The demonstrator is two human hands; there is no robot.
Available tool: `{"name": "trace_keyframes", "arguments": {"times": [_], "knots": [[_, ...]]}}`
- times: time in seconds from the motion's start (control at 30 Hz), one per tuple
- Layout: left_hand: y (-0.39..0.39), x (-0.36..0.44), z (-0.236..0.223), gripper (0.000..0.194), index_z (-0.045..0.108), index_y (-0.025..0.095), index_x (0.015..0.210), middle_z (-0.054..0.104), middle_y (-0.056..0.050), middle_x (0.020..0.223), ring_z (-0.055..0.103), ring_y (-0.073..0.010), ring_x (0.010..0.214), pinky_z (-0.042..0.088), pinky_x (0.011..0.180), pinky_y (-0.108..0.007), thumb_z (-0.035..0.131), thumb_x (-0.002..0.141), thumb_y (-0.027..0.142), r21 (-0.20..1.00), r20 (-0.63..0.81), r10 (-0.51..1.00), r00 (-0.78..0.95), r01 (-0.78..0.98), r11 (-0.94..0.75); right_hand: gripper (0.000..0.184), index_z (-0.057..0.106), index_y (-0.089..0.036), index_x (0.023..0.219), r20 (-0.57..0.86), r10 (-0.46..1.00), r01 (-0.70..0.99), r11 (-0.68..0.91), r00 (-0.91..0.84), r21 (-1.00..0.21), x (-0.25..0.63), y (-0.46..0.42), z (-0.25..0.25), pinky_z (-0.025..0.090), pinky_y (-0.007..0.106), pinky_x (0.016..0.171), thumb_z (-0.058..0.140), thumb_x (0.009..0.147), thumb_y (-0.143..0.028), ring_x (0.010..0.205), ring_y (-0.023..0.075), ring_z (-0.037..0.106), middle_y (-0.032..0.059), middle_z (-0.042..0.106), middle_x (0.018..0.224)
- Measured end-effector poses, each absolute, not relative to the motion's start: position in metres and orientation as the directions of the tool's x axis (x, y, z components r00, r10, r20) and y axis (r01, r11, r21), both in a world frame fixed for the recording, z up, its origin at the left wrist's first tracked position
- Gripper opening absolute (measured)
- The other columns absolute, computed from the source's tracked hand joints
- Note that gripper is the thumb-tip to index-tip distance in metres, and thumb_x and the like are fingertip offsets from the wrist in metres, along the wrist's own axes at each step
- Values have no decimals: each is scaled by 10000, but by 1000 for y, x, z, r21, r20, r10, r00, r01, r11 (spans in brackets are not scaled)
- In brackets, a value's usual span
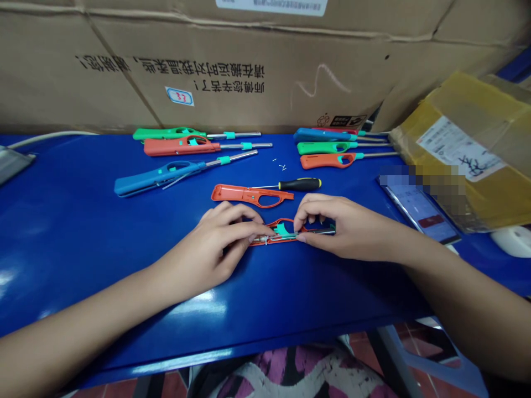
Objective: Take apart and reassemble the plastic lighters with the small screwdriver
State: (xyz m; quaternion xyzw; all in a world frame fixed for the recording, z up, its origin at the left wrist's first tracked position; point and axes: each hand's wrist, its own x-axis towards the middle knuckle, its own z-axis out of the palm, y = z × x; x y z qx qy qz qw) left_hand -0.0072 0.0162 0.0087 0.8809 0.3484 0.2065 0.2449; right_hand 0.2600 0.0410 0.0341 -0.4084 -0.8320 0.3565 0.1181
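Your work surface is the blue table (103, 232). A cardboard box (232, 105) stands along its far edge; a yellow-taped parcel (446, 119) sits at the right, with a smartphone (418, 207) just beside it.

Your left hand (224, 240) is partly closed, holding the handle end of the opened lighter (271, 239) between thumb and fingers. Your right hand (342, 224) is curled, thumb and fingertips nearly together at the lighter's middle; you cannot tell whether they pinch a part. The opened lighter lies on the table in front of you, its interior exposed.

Three closed lighters, green (166, 134), orange-red (178, 146) and blue (153, 177), lie at the far left. Beyond the work, a black-and-yellow screwdriver (299, 184) lies with its shank along an orange shell half (232, 193). The teal trigger (282, 231) shows between your hands. Small screws (282, 167) lie beyond the screwdriver.
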Motion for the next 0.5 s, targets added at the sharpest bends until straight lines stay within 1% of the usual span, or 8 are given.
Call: {"name": "trace_keyframes", "arguments": {"times": [0.17,0.3,0.5], "knots": [[16,-8,7,356,676,298,1230,624,-60,1207,543,-226,1106,428,975,-428,430,1025,142,568,192,710,677,513,-643,61,682,-215,893,-115,766,595,386,-633,-705,261,41,35,478,282,760,645,857,-182,845,142,598,14,672,962],[16,-8,7,372,675,314,1236,620,-54,1214,538,-224,1118,422,979,-412,430,1022,134,566,204,705,679,506,-651,47,685,-214,896,-131,756,589,376,-641,-715,261,42,36,482,292,761,645,870,-217,847,149,603,19,673,964],[15,-9,6,395,660,335,1262,607,-45,1230,526,-218,1134,407,993,-405,422,1024,128,566,204,699,685,500,-655,87,667,-198,815,-94,773,597,399,-627,-696,259,41,36,474,318,782,637,884,-242,845,163,615,31,666,926]]}}
